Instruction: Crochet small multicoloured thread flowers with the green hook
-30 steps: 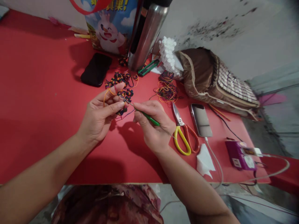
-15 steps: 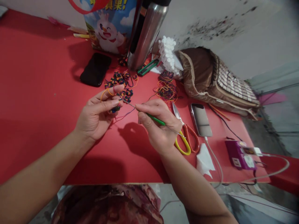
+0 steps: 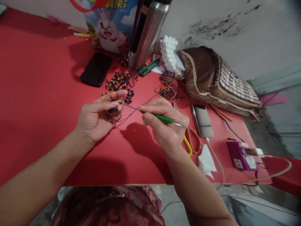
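My left hand [image 3: 97, 117] pinches a small dark crocheted piece [image 3: 113, 110], with orange yarn looped round its raised forefinger. In my right hand [image 3: 164, 122] is a crochet hook [image 3: 166, 119] with a green grip, its thin metal shaft pointing left. The hook's tip meets the work at my left fingertips. Dark yarn trails from the piece toward a loose tangle of orange and purple yarn [image 3: 168, 91]. Just beyond my left hand lie multicoloured crocheted pieces [image 3: 117, 81] on the red table [image 3: 42, 103].
A black phone [image 3: 96, 69], a steel flask [image 3: 150, 31] and a green cutter [image 3: 149, 67] stand or lie behind. Scissors [image 3: 194, 139], a charging phone [image 3: 202, 121], a tissue [image 3: 206, 161] and a purple box [image 3: 242, 155] are at right, before a brown cushion [image 3: 218, 78].
My right hand has moved slightly right with the hook, now covering more of the scissors. My left forefinger has lowered a little.
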A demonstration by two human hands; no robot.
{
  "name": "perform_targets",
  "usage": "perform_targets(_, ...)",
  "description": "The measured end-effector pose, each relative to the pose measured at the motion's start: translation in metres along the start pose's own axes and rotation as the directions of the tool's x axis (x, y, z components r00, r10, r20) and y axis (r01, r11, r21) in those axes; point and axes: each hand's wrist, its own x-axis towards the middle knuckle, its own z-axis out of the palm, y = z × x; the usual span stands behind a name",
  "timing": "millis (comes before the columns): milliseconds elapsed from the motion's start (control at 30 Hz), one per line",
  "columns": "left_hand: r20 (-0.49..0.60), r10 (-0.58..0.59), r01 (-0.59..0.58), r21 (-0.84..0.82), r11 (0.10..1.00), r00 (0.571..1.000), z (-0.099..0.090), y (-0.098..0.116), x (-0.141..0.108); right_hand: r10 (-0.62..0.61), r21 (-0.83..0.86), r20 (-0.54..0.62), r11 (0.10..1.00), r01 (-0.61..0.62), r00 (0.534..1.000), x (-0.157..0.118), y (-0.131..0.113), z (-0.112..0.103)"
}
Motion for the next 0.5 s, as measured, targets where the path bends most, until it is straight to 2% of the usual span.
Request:
perform_targets(100, -0.037, 0.032, -0.032, 0.024, 0.999, 0.999, 0.006, -0.001, -0.003, 0.103, 0.151, -0.011, 0.983, -0.1, 0.995, -0.002, 0.007, 0.002)
perform_targets(233, 0.012, 0.102, -0.103, 0.097, 0.99, 0.995, 0.007, -0.006, -0.006, 0.221, 0.305, 0.02, 0.927, -0.217, 0.975, -0.005, 0.011, 0.009)
perform_targets(367, 0.06, 0.197, -0.205, 0.203, 0.957, 0.979, 0.007, -0.012, -0.007, 0.272, 0.356, 0.024, 0.897, -0.262, 0.962, -0.007, 0.01, 0.016)
perform_targets(500, 0.04, 0.281, -0.282, 0.241, 0.929, 0.959, 0.007, -0.016, -0.007, 0.275, 0.318, -0.053, 0.916, -0.244, 0.96, -0.008, 0.008, 0.021)
